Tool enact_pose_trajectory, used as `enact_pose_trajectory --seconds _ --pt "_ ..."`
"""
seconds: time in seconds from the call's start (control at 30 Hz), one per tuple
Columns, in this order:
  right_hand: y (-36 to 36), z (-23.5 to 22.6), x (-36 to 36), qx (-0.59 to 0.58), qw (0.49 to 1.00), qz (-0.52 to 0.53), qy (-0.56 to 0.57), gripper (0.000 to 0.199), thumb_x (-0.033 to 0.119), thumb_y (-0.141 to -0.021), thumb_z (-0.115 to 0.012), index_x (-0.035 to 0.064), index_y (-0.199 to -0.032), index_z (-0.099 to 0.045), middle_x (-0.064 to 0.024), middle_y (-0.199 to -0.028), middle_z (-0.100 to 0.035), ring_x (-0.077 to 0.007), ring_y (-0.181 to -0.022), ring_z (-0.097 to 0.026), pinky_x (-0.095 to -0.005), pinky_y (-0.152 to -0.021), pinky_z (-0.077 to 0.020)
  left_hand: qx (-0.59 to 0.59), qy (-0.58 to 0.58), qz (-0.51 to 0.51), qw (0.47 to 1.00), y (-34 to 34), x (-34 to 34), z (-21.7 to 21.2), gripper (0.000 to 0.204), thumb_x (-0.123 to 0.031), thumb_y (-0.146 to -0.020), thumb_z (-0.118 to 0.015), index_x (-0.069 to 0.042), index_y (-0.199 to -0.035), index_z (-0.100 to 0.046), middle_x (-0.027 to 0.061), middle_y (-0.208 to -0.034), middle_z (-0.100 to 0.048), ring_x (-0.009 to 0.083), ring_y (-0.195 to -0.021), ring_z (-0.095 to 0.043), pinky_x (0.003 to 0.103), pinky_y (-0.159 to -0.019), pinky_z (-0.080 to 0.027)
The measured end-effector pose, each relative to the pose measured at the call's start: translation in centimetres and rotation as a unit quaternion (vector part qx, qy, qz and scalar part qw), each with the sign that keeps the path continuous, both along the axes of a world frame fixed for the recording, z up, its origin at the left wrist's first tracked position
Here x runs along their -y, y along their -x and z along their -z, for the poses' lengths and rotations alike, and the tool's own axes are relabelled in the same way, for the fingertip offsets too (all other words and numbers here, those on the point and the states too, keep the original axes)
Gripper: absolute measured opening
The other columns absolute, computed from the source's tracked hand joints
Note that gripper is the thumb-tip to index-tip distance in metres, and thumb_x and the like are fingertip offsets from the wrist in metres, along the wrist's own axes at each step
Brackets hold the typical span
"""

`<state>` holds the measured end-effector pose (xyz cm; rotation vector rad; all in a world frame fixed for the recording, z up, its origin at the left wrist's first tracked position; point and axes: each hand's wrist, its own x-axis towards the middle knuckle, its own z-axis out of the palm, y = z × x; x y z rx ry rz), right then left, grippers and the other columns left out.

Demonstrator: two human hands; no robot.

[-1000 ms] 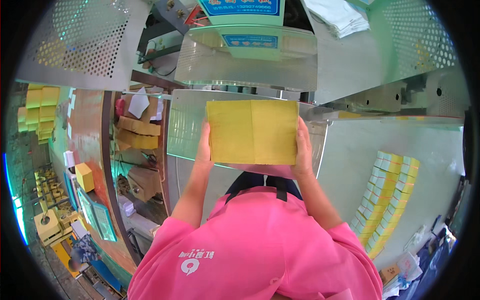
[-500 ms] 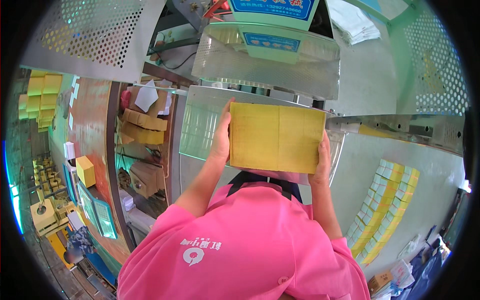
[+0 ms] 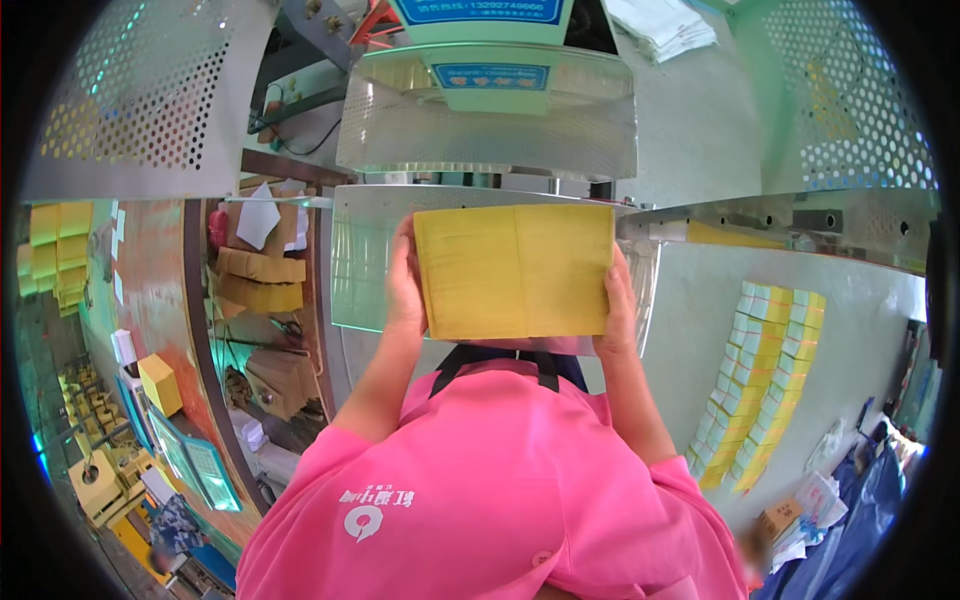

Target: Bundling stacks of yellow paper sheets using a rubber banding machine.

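Between my two hands is a flat-faced yellow rectangular block (image 3: 515, 272) with a faint seam down its middle. It looks like a box or a thick stack of paper; which of these I cannot tell. My left hand (image 3: 405, 285) is pressed along its left side, thumb near the edge. The right hand (image 3: 618, 300) grips the opposite side, with its other fingers partly hidden. Just beyond the block is a shiny metal machine plate (image 3: 370, 230), and part of that plate is covered by the block.
A perforated metal guard (image 3: 480, 120) stands ahead, with larger perforated panels (image 3: 140, 90) at both sides. Rows of yellow-and-white bundles (image 3: 760, 380) lie at right. At left are a wooden table (image 3: 160, 290) with a small yellow box (image 3: 160, 385) and shelves with folded cardboard (image 3: 285, 385).
The whole view has shifted, putting the block and surroundings farther left in the picture. Both hands keep their grip on the block.
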<state>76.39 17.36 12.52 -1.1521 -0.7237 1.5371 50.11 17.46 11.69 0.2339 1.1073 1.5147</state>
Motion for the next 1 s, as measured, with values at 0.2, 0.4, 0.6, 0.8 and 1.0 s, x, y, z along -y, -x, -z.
enact_pose_trajectory --seconds 0.2,0.4,0.6,0.8,1.0 --pt "-0.5 0.7 0.1 -0.058 0.998 0.016 0.020 0.050 0.024 -0.101 -0.046 0.0008 -0.145 -0.037 -0.0093 -0.144 -0.044 -0.0200 -0.133 -0.041 -0.0331 -0.111 -0.0312 -0.069 0.042 0.066 0.995 0.8 1.2 1.4 0.034 -0.023 -0.097 -0.049 -0.004 -0.125 -0.048 0.0074 -0.110 -0.059 0.0148 -0.096 -0.060 0.029 -0.079 -0.052" --pt "0.2 0.2 -0.1 -0.054 0.998 0.003 0.026 0.051 0.024 -0.100 -0.046 -0.0004 -0.145 -0.037 -0.0096 -0.145 -0.044 -0.0203 -0.133 -0.040 -0.0331 -0.111 -0.0307 -0.027 0.053 0.045 0.997 -0.9 2.5 1.1 0.032 -0.023 -0.102 -0.043 -0.004 -0.127 -0.050 0.0046 -0.110 -0.058 0.0137 -0.101 -0.058 0.027 -0.085 -0.049" --pt "1.5 -0.4 -2.6 -0.064 0.998 0.010 0.004 0.053 0.026 -0.100 -0.045 -0.0010 -0.145 -0.036 -0.0100 -0.146 -0.043 -0.0207 -0.134 -0.040 -0.0329 -0.110 -0.0309 -0.135 -0.011 0.116 0.984 0.5 0.5 3.1 0.042 -0.032 -0.105 -0.038 -0.005 -0.135 -0.048 0.0035 -0.125 -0.054 0.0131 -0.114 -0.052 0.028 -0.095 -0.044" --pt "1.0 -1.4 -8.1 -0.073 0.997 -0.009 -0.024 0.053 0.026 -0.099 -0.044 -0.0002 -0.144 -0.037 -0.0094 -0.141 -0.046 -0.0195 -0.130 -0.042 -0.0331 -0.106 -0.0348 -0.039 -0.018 0.087 0.995 0.4 -4.9 2.5 0.047 -0.038 -0.103 -0.042 -0.006 -0.136 -0.048 0.0028 -0.129 -0.055 0.0142 -0.118 -0.051 0.030 -0.099 -0.041" --pt "1.3 -0.4 -10.1 -0.069 0.997 0.016 0.021 0.050 0.026 -0.099 -0.042 0.0047 -0.144 -0.038 -0.0076 -0.135 -0.050 -0.0185 -0.123 -0.047 -0.0328 -0.103 -0.0375 -0.085 -0.060 0.149 0.983 0.3 -8.3 2.0 0.049 -0.040 -0.102 -0.042 -0.005 -0.136 -0.048 0.0023 -0.130 -0.054 0.0139 -0.119 -0.050 0.031 -0.102 -0.037"
